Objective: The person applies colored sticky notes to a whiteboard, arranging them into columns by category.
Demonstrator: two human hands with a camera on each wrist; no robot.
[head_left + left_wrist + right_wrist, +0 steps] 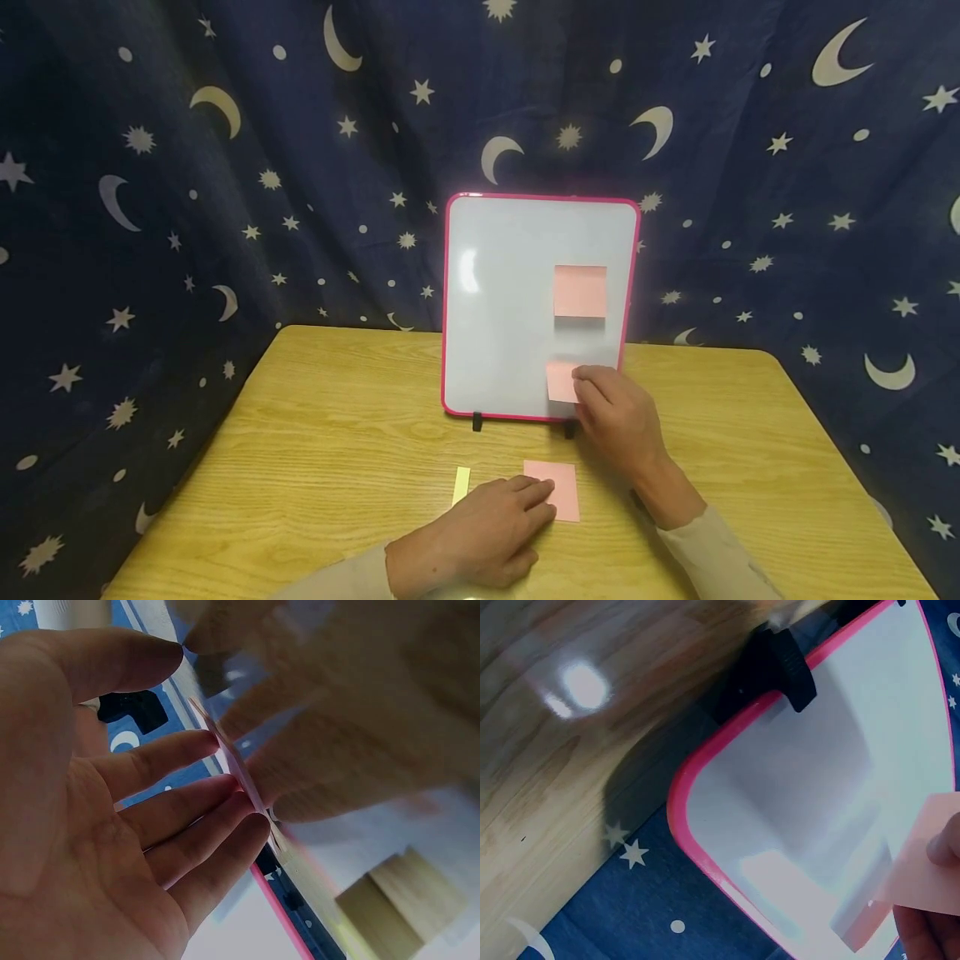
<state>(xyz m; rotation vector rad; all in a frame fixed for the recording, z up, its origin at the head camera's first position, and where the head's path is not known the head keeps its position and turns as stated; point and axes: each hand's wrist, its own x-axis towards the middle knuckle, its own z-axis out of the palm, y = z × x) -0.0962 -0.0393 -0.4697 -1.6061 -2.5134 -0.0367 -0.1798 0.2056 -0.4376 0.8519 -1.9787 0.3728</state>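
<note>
Curtain [450,117]; whiteboard [498,333] whole, head view only.

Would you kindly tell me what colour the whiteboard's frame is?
The frame is bright pink, best seen close up in the right wrist view.

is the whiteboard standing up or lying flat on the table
Standing up. In the head view, the whiteboard rises above the table with its face toward the camera, its bottom edge at two black supports.

Left hand [487,529] low, palm down, fingers extended, thumb apart, left forearm [341,579] in from lower left; right hand [618,417] higher and farther forward, thumb and fingers pinched, right forearm [712,554] from lower right.
</note>
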